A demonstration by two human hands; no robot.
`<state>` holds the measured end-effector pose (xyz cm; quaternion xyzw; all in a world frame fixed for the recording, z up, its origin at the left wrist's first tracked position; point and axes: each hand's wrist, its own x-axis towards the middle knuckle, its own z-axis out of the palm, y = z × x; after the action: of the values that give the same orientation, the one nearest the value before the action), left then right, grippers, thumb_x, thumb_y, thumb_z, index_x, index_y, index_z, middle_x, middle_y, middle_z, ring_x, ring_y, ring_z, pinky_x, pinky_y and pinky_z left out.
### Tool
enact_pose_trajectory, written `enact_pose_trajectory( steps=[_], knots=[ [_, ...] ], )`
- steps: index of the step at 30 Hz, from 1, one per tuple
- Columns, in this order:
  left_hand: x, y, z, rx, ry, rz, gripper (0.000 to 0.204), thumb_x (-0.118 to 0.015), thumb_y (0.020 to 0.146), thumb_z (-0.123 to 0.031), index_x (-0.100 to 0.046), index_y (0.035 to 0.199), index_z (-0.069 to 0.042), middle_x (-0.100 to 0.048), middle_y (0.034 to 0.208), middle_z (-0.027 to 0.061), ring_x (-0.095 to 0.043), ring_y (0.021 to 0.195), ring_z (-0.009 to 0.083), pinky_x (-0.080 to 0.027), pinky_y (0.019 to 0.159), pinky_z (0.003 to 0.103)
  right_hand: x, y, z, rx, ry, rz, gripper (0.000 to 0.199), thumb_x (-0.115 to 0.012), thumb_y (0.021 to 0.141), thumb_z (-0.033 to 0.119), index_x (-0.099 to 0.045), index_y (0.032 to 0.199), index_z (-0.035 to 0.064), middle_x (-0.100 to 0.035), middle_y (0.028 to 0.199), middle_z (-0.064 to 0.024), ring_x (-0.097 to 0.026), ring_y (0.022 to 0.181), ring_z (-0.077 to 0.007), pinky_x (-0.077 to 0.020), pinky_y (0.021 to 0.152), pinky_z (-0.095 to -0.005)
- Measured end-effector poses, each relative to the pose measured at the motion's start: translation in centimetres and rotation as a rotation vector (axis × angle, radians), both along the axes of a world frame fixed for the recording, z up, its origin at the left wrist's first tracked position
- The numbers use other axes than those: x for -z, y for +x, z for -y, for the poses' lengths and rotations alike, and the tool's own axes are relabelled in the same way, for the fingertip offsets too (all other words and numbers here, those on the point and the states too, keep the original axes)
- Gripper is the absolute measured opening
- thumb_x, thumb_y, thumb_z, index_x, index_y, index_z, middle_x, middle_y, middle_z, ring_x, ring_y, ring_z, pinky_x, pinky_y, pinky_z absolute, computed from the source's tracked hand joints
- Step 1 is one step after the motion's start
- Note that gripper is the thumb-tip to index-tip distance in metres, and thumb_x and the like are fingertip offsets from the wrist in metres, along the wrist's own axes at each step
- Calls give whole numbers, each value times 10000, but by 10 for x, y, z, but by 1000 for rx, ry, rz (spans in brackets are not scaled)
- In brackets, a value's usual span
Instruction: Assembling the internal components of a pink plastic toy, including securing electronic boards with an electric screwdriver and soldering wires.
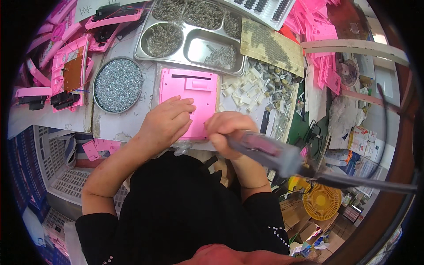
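Note:
A flat pink plastic panel (203, 104) with a dark slot along its far end lies on the worktop in front of me. My left hand (169, 120) rests on the panel's left half, fingers bent and close together. Its thumb and anything under the fingers are hidden. Around a grey electric screwdriver (260, 150) my right hand (232, 130) is closed, at the panel's right edge. The tool tilts away to the right and is smeared by motion; its tip cannot be made out.
Beyond the panel stands a metal compartment tray (191, 62) with small springs. A round dish (118, 84) of screws sits left, near pink housings (70, 66). Small white parts (240, 90) and metal pieces lie right, below a perforated board (271, 46). A yellow fan (322, 201) stands lower right.

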<state>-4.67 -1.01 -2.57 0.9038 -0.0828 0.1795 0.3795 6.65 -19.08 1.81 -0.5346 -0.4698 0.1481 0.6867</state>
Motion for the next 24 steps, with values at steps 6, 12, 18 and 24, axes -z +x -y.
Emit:
enact_pose_trajectory(
  steps=[6, 12, 18, 24],
  knots=[
    [-1, -1, 1, -4, -9, -5, 127, -716, 864, -70, -655, 962, -20, -701, 1171, 106, -660, 1199, 280, -517, 1072, 460, 7, -2, -7, -9, -17, 70, 276, -730, 917, 3, -508, 1062, 78, -594, 667, -74, -611, 565, -239, -538, 581, -384],
    [-1, -1, 1, -13, -19, -14, 115, -726, 847, -43, -622, 885, -14, -708, 1167, 126, -664, 1206, 308, -523, 1061, 477, 5, 36, -13, 5, -106, 42, 251, -712, 919, -8, -513, 1056, 61, -587, 656, -85, -594, 570, -215, -534, 587, -379],
    [0, -1, -1, 8, -19, -30, 112, -715, 860, -86, -631, 899, -24, -687, 1187, 111, -649, 1216, 273, -515, 1074, 456, 10, 34, -26, 8, -35, 61, 238, -709, 917, -23, -507, 1020, 50, -569, 639, -77, -583, 561, -209, -529, 565, -386],
    [-1, 1, -1, 6, -59, -31, 140, -730, 854, -69, -600, 836, -20, -706, 1183, 133, -661, 1203, 315, -511, 1068, 494, -8, 62, -44, 0, 152, -140, 189, -680, 917, -21, -510, 960, 49, -571, 647, -74, -550, 549, -182, -505, 546, -350]
  ],
)
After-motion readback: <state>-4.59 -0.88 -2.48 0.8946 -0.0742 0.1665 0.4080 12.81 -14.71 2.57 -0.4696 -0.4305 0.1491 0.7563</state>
